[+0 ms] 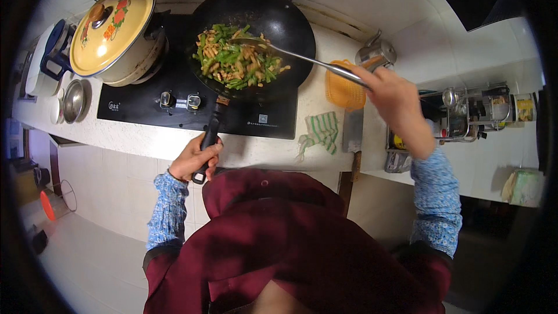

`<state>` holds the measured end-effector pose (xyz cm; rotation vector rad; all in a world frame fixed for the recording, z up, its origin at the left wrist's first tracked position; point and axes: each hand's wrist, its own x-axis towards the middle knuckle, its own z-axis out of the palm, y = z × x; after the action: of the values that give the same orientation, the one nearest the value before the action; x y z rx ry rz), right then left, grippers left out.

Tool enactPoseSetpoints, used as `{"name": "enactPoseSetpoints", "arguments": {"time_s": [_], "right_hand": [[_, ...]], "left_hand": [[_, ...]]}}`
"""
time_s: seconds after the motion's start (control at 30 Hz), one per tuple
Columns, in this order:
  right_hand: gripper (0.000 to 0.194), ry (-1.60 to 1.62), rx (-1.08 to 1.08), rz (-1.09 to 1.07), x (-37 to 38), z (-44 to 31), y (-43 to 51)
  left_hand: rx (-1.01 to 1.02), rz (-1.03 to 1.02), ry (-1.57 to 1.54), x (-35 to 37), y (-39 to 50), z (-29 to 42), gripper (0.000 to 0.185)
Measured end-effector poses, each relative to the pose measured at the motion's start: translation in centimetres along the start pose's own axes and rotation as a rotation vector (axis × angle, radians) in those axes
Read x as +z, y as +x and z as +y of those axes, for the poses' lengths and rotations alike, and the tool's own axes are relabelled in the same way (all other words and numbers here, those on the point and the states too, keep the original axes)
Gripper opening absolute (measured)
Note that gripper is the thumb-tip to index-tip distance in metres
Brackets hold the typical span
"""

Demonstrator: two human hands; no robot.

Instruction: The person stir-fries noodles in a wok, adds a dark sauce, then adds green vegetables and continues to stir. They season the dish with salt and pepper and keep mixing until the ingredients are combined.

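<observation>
A black wok (pixel 287 26) stands on the right part of the black glass gas hob (pixel 130 107). Chopped green vegetable and pale brown strips of meat (pixel 237 59) lie heaped in its left and lower half. My left hand (pixel 196 159) is wrapped around the wok's black handle (pixel 212 128), close to the counter's front edge. In my right hand (pixel 394 104) is the long metal handle of a wok spatula (pixel 305 59). It slants down to the left, and its blade rests among the food, partly covered by it.
A large enamel pot (pixel 115 39) with a yellow flowered lid sits left of the wok. Metal bowls (pixel 74 100) stand farther left. To the right are an orange plastic basket (pixel 344 85), a green-striped cloth (pixel 322 133), a cleaver (pixel 353 133) with its handle over the edge, and a metal kettle (pixel 377 52).
</observation>
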<state>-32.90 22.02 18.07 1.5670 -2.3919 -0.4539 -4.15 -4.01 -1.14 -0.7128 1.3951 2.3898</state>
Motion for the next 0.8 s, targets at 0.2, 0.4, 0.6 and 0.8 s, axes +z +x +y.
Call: {"name": "enactPoseSetpoints", "arguments": {"time_s": [0.2,0.4,0.6,0.8], "right_hand": [[0.029,0.317,0.042,-0.464,-6.9,6.7,3.1],[0.029,0.617,0.033,-0.494,4.7,2.6,7.4],[0.032,0.294,-0.043,-0.032,5.0,-3.1,5.4],[0.034,0.043,-0.014,-0.086,-7.5,-3.0,2.8]], "left_hand": [[0.12,0.115,0.155,1.0,-0.8,-0.3,0.024],[0.057,0.059,0.126,1.1,-0.7,0.3,0.019],[0.059,-0.003,0.028,0.3,-0.4,-0.6,0.019],[0.069,-0.093,-0.134,0.3,0.4,-1.8,0.018]]}}
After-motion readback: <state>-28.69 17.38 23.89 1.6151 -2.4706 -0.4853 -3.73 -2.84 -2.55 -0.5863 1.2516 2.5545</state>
